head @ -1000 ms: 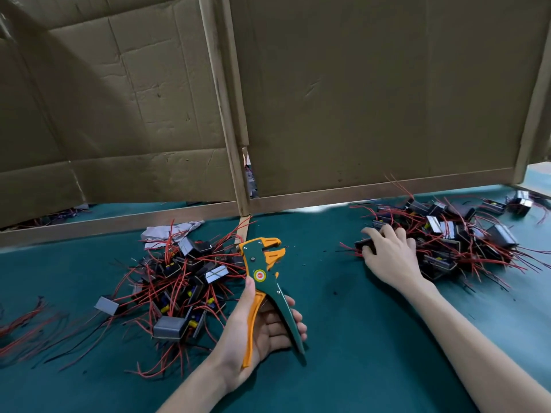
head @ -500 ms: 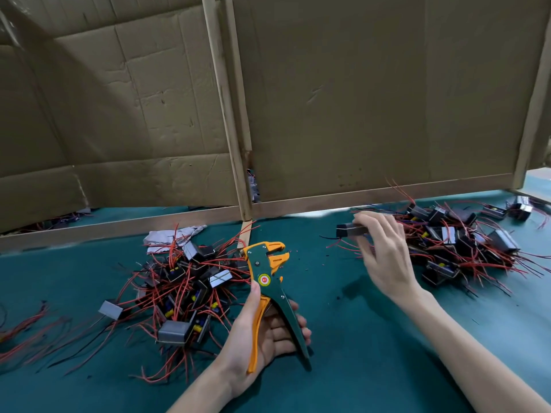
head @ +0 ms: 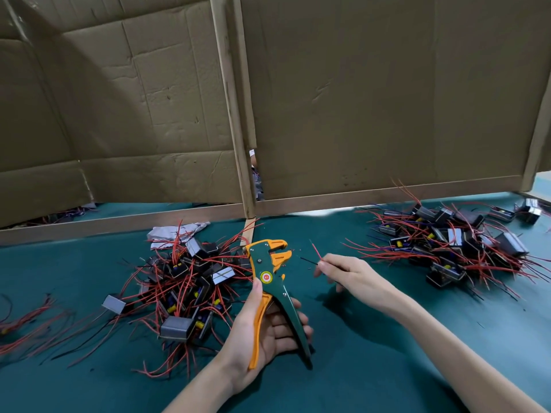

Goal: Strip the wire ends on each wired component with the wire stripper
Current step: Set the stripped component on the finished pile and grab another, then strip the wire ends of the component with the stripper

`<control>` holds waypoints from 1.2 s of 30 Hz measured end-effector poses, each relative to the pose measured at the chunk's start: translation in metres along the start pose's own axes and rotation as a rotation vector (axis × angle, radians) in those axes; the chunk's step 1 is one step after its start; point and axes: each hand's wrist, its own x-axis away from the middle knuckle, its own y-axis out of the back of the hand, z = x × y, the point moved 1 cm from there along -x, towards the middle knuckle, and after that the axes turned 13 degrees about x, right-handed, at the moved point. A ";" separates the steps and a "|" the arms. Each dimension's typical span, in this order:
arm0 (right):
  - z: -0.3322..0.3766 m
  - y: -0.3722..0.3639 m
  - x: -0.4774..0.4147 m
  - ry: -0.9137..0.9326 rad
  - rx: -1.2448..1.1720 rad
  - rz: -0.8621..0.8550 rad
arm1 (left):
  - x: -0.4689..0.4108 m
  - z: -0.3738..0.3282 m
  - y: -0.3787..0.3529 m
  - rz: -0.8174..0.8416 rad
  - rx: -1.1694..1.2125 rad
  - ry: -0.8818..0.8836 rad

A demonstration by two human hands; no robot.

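My left hand (head: 262,326) grips the green and orange wire stripper (head: 269,275) by its spread handles, jaws pointing up and to the right. Just right of the jaws, my right hand (head: 354,275) pinches a red wire (head: 316,251) and a thin black wire (head: 308,260) whose ends point toward the jaws; the component they belong to is hidden under the hand. A pile of wired components (head: 185,290) lies left of the stripper. A second pile of wired components (head: 453,245) lies at the right.
Everything sits on a teal table mat (head: 372,353). A cardboard screen (head: 357,99) on a wooden frame stands along the back. A crumpled cloth (head: 176,232) lies behind the left pile. Loose red wires (head: 26,320) spread at the far left edge.
My right hand lifted a component from the right pile and brought it left, down toward the stripper jaws, now pinching its wires. My left hand kept holding the stripper in place.
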 end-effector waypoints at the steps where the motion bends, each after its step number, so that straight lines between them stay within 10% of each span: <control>1: 0.001 0.000 0.000 0.012 -0.002 -0.021 | 0.000 0.000 0.000 0.004 -0.001 -0.001; 36: 0.020 0.004 0.009 -0.085 -0.957 0.366 | 0.004 0.001 0.002 0.326 -0.190 0.109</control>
